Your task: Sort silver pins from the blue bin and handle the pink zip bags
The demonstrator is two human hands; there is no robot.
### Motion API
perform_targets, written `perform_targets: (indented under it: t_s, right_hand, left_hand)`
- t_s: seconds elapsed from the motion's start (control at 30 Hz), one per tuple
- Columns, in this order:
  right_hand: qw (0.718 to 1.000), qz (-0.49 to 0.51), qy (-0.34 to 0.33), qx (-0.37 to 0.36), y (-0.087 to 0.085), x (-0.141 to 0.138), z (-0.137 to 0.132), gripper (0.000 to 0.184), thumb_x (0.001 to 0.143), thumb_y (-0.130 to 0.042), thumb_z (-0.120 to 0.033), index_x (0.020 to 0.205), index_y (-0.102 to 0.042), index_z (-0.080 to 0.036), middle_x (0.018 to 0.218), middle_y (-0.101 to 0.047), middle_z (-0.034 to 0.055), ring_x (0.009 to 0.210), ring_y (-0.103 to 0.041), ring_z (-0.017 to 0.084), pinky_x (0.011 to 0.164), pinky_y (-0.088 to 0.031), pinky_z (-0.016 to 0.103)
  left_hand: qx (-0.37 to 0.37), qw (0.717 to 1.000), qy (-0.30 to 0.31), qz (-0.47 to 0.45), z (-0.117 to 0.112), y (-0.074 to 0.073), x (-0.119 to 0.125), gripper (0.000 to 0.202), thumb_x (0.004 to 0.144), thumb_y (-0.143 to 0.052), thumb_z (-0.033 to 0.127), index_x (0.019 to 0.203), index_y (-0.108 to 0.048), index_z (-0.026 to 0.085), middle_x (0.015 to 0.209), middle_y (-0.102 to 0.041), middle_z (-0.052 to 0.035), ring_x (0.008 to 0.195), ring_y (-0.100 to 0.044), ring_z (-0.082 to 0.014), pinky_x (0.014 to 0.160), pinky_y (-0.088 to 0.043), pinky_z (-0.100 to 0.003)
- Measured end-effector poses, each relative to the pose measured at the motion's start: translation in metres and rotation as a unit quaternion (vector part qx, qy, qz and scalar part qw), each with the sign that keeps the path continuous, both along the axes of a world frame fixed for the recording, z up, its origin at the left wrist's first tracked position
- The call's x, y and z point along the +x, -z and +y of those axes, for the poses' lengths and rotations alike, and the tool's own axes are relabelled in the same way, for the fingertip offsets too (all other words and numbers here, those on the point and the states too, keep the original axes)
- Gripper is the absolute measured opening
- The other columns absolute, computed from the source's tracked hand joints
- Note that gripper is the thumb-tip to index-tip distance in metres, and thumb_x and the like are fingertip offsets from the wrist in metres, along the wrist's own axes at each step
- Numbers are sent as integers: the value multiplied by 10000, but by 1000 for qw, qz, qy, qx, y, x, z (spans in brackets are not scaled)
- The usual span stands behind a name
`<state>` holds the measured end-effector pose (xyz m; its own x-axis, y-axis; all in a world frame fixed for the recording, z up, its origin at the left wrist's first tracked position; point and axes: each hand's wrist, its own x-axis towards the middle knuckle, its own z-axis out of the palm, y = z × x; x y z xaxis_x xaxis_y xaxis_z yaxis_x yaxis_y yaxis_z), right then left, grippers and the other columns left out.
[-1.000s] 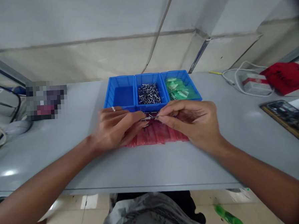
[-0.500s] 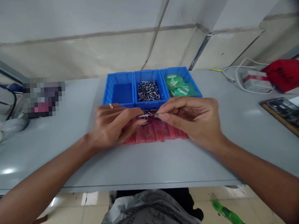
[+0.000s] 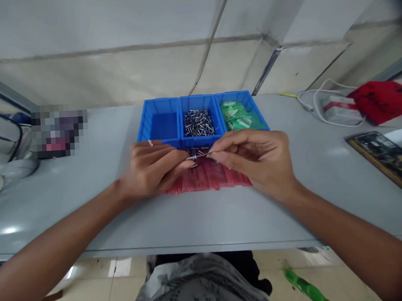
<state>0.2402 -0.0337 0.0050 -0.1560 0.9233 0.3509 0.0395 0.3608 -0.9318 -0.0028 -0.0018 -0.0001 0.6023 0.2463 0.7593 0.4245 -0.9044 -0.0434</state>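
Note:
My left hand (image 3: 154,168) and my right hand (image 3: 256,161) meet over a stack of red plastic bags (image 3: 209,178) on the grey table. Both pinch small metal pins (image 3: 197,156) between their fingertips, held level between the two hands. A ring sits on a finger of my left hand. Behind them stand three joined blue bins (image 3: 157,108). The left one holds nothing I can see, the middle one holds several metal pins (image 3: 198,122), the right one holds green bags (image 3: 240,120).
A white cable and a small box (image 3: 340,111) lie at the back right beside a red packet (image 3: 380,101). A dark framed panel (image 3: 386,156) lies at the right edge. Equipment with cables (image 3: 2,147) stands at the left. The table's front edge (image 3: 199,248) is close to me.
The hands have stayed together over the red bags with only slight finger shifts. The view has moved a little.

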Motion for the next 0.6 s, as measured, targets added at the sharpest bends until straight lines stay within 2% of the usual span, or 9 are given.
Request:
perform_targets:
  t_s: [0.07, 0.17, 0.23, 0.37, 0.47, 0.53, 0.6]
  right_hand:
    - [1000, 1, 2, -4, 1, 0, 0, 77, 830, -868, -301, 889, -822, -282, 894, -786, 17, 838, -722, 189, 632, -616, 310]
    - [1000, 5, 6, -2, 1, 1, 0, 89, 821, -877, -306, 887, -824, -279, 890, -782, 21, 811, -714, 186, 610, -609, 312]
    - [1000, 5, 1, -3, 0, 1, 0, 89, 823, -875, -304, 890, -823, -276, 891, -781, 22, 804, -711, 184, 603, -601, 310]
    - [1000, -2, 4, -10, 2, 0, 1, 71, 837, -863, -295, 888, -820, -270, 858, -775, 15, 710, -675, 157, 566, -567, 304]
    - [998, 13, 52, -9, 5, 0, 6, 58, 850, -852, -276, 895, -815, -272, 824, -767, 1, 614, -617, 130, 545, -550, 306]
    - [997, 44, 51, -25, 5, 1, 11, 107, 888, -812, -282, 994, -807, -288, 962, -798, 14, 700, -673, 152, 575, -575, 314]
    - [997, 61, 14, -38, 3, 3, 13, 248, 935, -755, -289, 1180, -762, -326, 1190, -787, 26, 849, -729, 182, 617, -602, 322]
  left_hand:
    - [-7, 1000, -7, -12, 0, 1, 0, 152, 1038, -614, 352, 984, -633, 211, 645, -679, 36, 526, -632, -108, 528, -474, -274]
    - [-5, 1000, -18, -24, 0, 1, 0, 100, 994, -688, 292, 1023, -630, 216, 657, -677, 52, 524, -622, -97, 509, -449, -265]
    - [-7, 1000, -11, -15, 0, 1, 0, 73, 999, -670, 253, 960, -622, 214, 622, -632, 52, 503, -582, -98, 505, -425, -279]
    - [-27, 1000, 3, -3, -1, -1, -2, 378, 1026, -610, 280, 688, -453, 217, 523, -471, 50, 446, -455, -99, 479, -323, -321]
    - [-3, 1000, -15, -2, -1, -2, -2, 459, 986, -651, 234, 634, -357, 213, 499, -414, 62, 438, -396, -85, 470, -289, -310]
    - [12, 1000, -26, 10, 0, -2, -1, 461, 956, -674, 195, 623, -355, 211, 499, -418, 65, 447, -385, -80, 465, -294, -294]
    - [24, 999, -23, 20, 0, -2, 1, 452, 942, -683, 176, 622, -366, 210, 501, -427, 66, 454, -383, -77, 463, -307, -280]
